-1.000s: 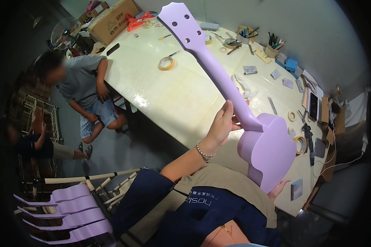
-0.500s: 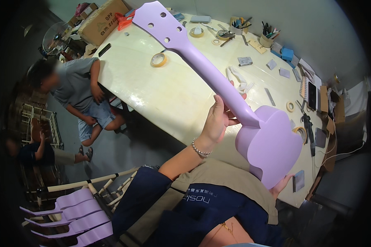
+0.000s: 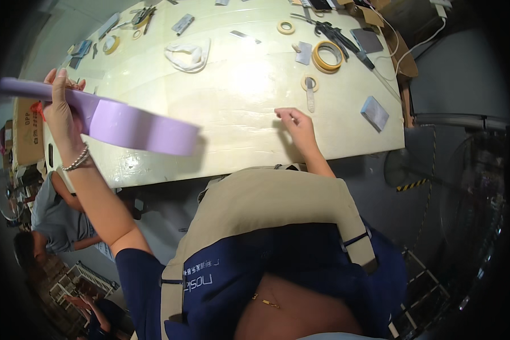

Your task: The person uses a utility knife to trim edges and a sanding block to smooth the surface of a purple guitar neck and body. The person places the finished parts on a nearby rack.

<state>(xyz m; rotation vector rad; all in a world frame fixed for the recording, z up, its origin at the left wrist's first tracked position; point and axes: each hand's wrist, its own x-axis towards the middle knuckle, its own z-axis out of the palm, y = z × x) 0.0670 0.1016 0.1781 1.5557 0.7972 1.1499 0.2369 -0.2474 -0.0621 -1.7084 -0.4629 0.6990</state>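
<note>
My left hand [image 3: 63, 116] is wrapped round the neck of a light purple ukulele [image 3: 144, 130], with the thumb on the near side. The ukulele is held edge-on above the left of the table, its body pointing right. Its head reaches into the dark left rim and hardly shows. Over the table's front middle, my right hand [image 3: 298, 127] holds nothing, its fingers loosely bent and apart. Closest to it lies a small scraper-like tool [image 3: 310, 101] with a pale wrapped handle, resting across a small tape roll [image 3: 304, 84].
On the pale table [image 3: 232, 124] lie a white cloth loop [image 3: 188, 55], a wide tape roll [image 3: 327, 56], a black tool with a long rod [image 3: 337, 39] and a blue-grey block [image 3: 375, 113]. Cables hang at the right. Beyond the left front edge sits a person [image 3: 62, 212] in grey.
The ukulele has swung left and turned edge-on in my left hand. My right hand has let go of its body and moved over the table. The view has turned toward the right.
</note>
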